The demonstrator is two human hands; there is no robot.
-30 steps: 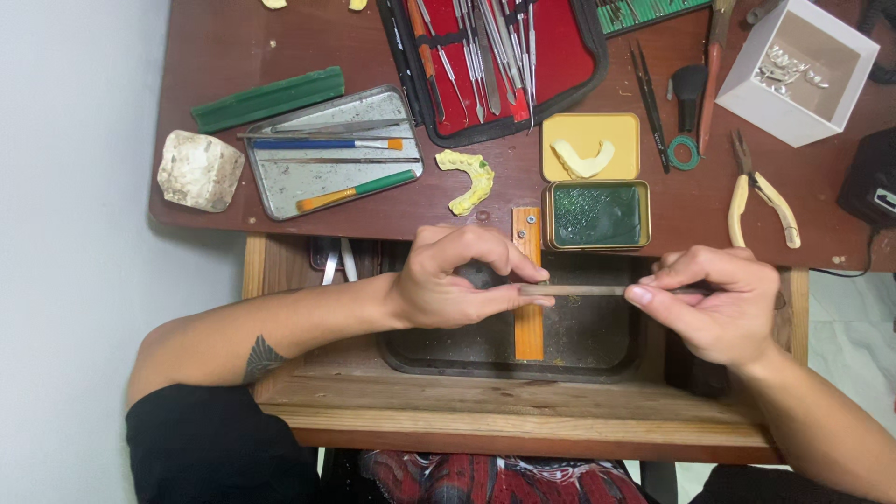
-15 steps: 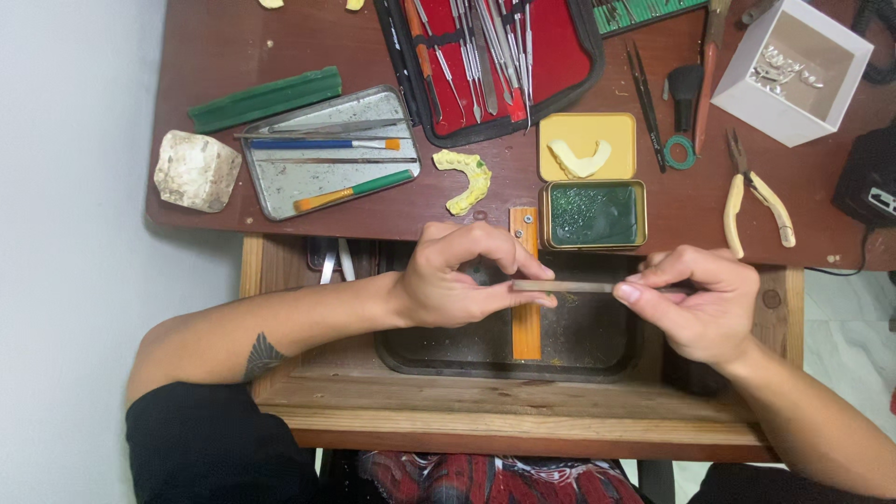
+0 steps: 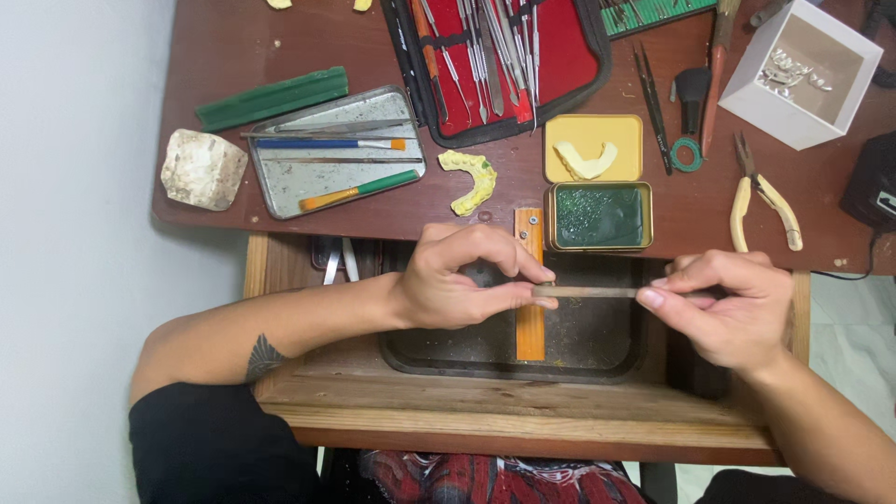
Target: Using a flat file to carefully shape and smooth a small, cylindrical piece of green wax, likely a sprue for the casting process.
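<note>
While the far left of the bench carries a pale stone block (image 3: 203, 168) and a metal tray (image 3: 411, 168) of brushes, the left hand (image 3: 462, 278) sits over the dark drawer tray (image 3: 597, 359), fingers curled, thumb and forefinger pinching 1 end of a thin grey rod (image 3: 588, 292). Rod lies level, crossing the orange wooden peg (image 3: 529, 322). Right hand (image 3: 733, 308) pinches the other end, remaining fingers folded. Green tin (image 3: 598, 216) just above, pliers (image 3: 765, 196) further right.

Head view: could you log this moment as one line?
left hand: pinches rod end | right hand: holds other end | rod: level over tray | wooden peg: under rod
</note>
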